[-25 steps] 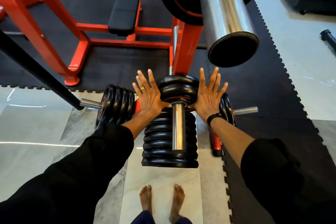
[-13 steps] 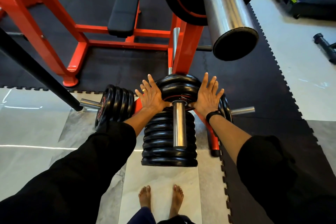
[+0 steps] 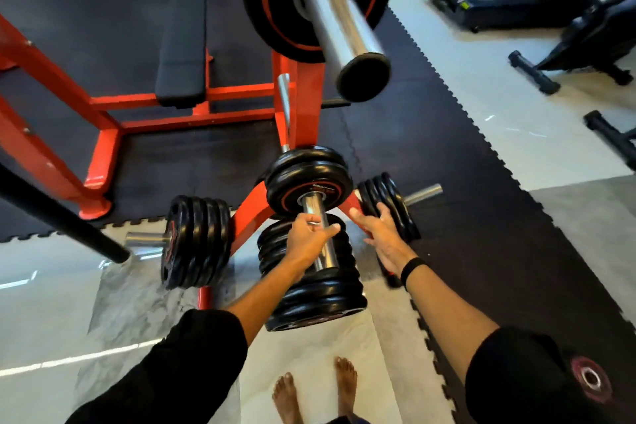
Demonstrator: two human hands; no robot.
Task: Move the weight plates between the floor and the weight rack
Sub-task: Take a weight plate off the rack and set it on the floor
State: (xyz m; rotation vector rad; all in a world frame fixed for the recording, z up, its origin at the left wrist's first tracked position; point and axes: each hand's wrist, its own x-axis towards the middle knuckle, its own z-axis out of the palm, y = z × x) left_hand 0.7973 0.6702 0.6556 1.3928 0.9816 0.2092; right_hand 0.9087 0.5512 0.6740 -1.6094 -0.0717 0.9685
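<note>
Hanging at twelve o'clock, black rubber-coated weight plates (image 3: 307,186): heavy, rigid; best gripped by opposite rims. Left hand (image 3: 307,238) and right hand (image 3: 382,235) are held released, nothing grasped.

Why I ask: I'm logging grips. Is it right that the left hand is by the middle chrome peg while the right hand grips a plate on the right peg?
Not quite. In the head view the right hand is open, fingers relaxed beside the plates on the right peg, gripping nothing. The left hand is indeed by the middle peg.
</note>
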